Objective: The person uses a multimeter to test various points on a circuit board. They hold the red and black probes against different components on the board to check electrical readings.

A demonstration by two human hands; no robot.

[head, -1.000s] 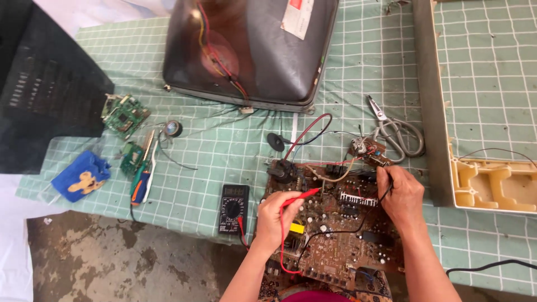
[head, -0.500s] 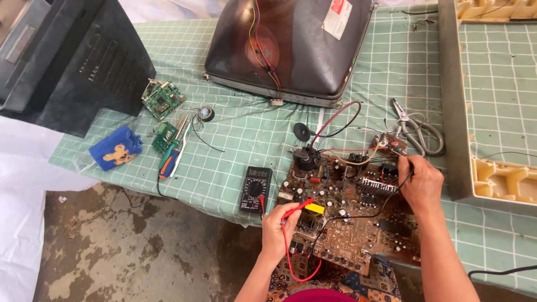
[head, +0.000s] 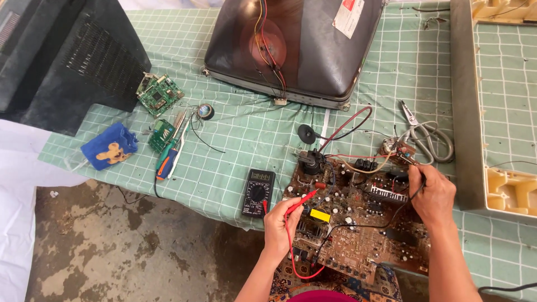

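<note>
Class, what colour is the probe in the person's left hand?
Red: the thin red test probe in the left hand, head view.

Bare mat (head: 246, 140) between multimeter (head: 258, 192) and picture tube (head: 302, 45); wires beside circuit board (head: 358, 223)

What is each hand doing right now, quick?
Left hand: grip closed on the red probe, tip on the circuit board.
Right hand: grip closed on the black probe.

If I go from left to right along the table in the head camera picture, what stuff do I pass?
Blue pouch → small green circuit board → black multimeter → left hand holding the red probe → yellow part on the big brown circuit board → right hand → beige plastic casing.
</note>
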